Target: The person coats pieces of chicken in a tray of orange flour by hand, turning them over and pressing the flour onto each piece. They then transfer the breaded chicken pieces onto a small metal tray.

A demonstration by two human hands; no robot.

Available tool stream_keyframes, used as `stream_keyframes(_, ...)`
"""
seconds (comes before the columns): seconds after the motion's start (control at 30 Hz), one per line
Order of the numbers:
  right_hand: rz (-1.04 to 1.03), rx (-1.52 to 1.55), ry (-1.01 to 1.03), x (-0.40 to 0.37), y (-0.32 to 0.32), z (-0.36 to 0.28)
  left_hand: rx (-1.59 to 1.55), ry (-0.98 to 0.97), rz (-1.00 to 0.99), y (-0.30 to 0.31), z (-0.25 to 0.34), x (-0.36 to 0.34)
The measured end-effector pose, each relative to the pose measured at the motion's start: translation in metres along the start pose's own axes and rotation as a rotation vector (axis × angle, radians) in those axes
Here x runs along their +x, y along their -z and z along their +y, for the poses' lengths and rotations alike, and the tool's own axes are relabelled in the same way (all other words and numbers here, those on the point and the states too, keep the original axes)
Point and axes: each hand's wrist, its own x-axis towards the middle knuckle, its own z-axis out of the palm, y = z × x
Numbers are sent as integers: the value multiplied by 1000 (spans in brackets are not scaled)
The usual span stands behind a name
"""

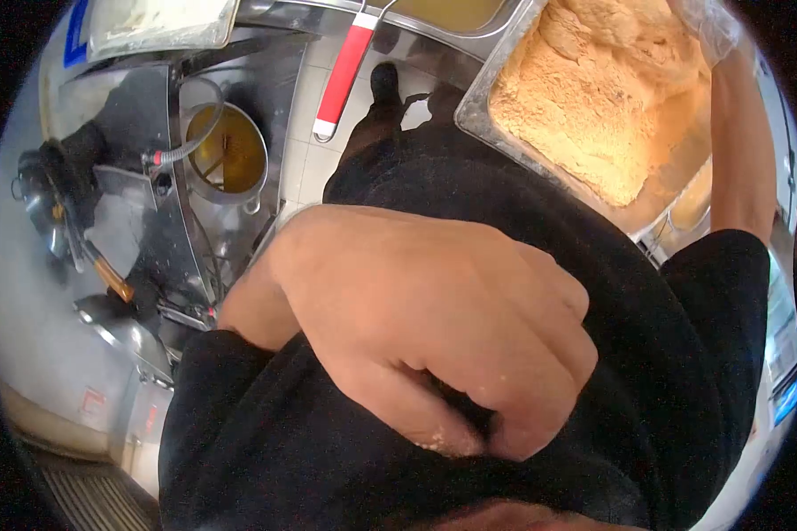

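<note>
My bare left hand (pixel 434 319) is in front of my black shirt (pixel 646 372), its back to the camera. Thumb and fingers are closed in a pinch against the shirt front, with a little pale crumb stuck near the thumb tip. What they pinch, if anything, is hidden. At the upper right, my right hand (pixel 710 31) wears a clear plastic glove and is at the far side of a metal tray (pixel 474 115) heaped with orange-tinted breading flour (pixel 593 97). Its fingers are blurred and partly cut off by the view's edge.
A red-and-white handle (pixel 345 80) juts over the tiled floor. Behind it is a pan of yellowish liquid (pixel 456 11). On the left are a pot of brownish-yellow liquid (pixel 230 155), a hose (pixel 190 146), a wooden-handled utensil (pixel 111 279) and a tray of white powder (pixel 159 22).
</note>
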Motion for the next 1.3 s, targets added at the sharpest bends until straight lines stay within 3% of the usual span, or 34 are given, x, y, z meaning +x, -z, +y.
stream_keyframes(0.03, -11, 16, -33, -16, -8, -7, -24, 28, -81, 1, 3, -1)
stream_keyframes(0.13, -10, 37, -83, -55, -29, -23, -62, 71, 239, -2, 27, -8)
stream_keyframes(0.23, 98, -110, -88, -100, -76, -15, -120, 122, 368, -3, 31, -8)
stream_keyframes(0.3, 236, -360, -26, -123, -137, -8, -177, 114, 352, -13, 21, -11)
stream_keyframes(0.37, 450, -651, 24, -131, -153, -20, -248, 80, 283, -21, 18, -7)
stream_keyframes(0.5, 416, -675, -76, -145, -182, -32, -364, 92, 267, -23, 43, -17)
stream_keyframes(0.6, 531, -727, -4, -140, -204, -27, -248, 158, 531, -12, 63, -31)
stream_keyframes(0.67, 514, -865, -210, -135, -214, -38, 86, 360, 748, -1, 55, -40)
stream_keyframes(0.7, 467, -699, -204, -136, -207, -45, 395, 565, 768, 11, 43, -48)
stream_keyframes(0.8, 469, -883, -271, -129, -203, -53, 1091, 1058, 675, 36, -6, -74)
stream_keyframes(0.9, 461, -927, -161, -109, -181, -23, 1012, 1073, 677, 50, -56, -85)
stream_keyframes(1.03, 387, -856, -185, -76, -143, -12, 902, 1027, 790, 39, -76, -60)
stream_keyframes(1.13, 460, -793, -91, -43, -123, 56, 830, 991, 780, 48, -90, -72)
stream_keyframes(1.2, 752, -1013, 62, 2, -102, 106, 826, 989, 813, 46, -88, -66)
stream_keyframes(1.23, 523, -753, -116, -45, -93, 1, 802, 998, 828, 42, -86, -66)
stream_keyframes(1.3, 470, -794, -158, -27, -84, 5, 846, 994, 850, 42, -91, -67)
